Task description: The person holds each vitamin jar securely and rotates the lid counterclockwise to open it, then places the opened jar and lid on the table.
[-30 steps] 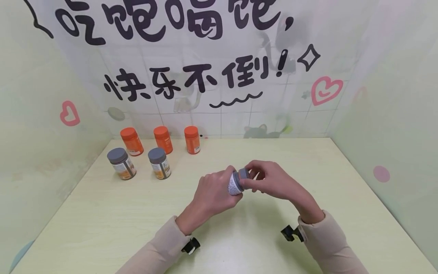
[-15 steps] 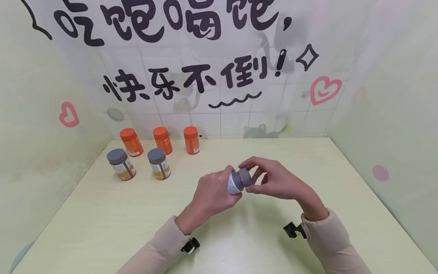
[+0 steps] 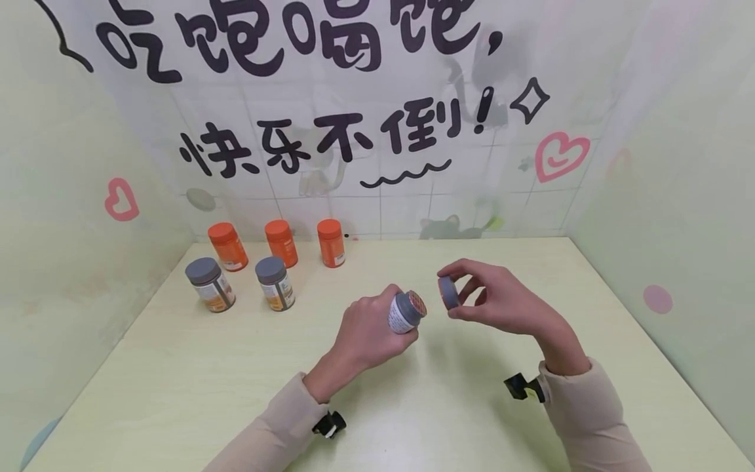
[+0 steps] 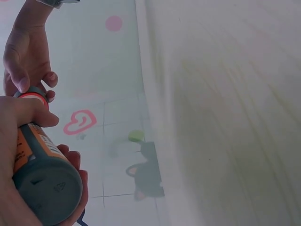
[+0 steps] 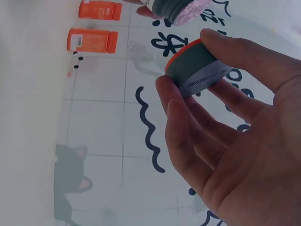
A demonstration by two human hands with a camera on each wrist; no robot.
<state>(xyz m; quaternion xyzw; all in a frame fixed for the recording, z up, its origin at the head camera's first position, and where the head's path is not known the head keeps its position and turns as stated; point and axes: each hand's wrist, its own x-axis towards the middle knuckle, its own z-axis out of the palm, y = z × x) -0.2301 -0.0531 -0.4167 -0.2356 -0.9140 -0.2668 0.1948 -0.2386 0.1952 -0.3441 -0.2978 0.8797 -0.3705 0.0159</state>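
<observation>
My left hand [image 3: 368, 328] grips a grey pill bottle [image 3: 407, 313] with a white and orange label, tilted so its mouth points up and to the right. A pinkish patterned seal [image 5: 193, 10] covers the mouth. In the left wrist view the bottle's dark base [image 4: 49, 190] faces the camera. Between thumb and fingertips, my right hand [image 3: 501, 298] pinches the grey screw cap [image 3: 448, 293], which has a red-orange rim. The cap is apart from the bottle, a short gap to its right. Both hands are above the table, over its middle.
At the back left of the table [image 3: 206, 367] stand two grey-capped bottles, one [image 3: 210, 284] left of the other [image 3: 274, 283]. Behind them are three orange bottles [image 3: 283, 243] near the lettered back wall [image 3: 330, 216]. Side walls rise left and right.
The cap has come off the bottle. My right hand has moved right and slightly up with it, baring the seal on the mouth. My left hand has stayed nearly still.
</observation>
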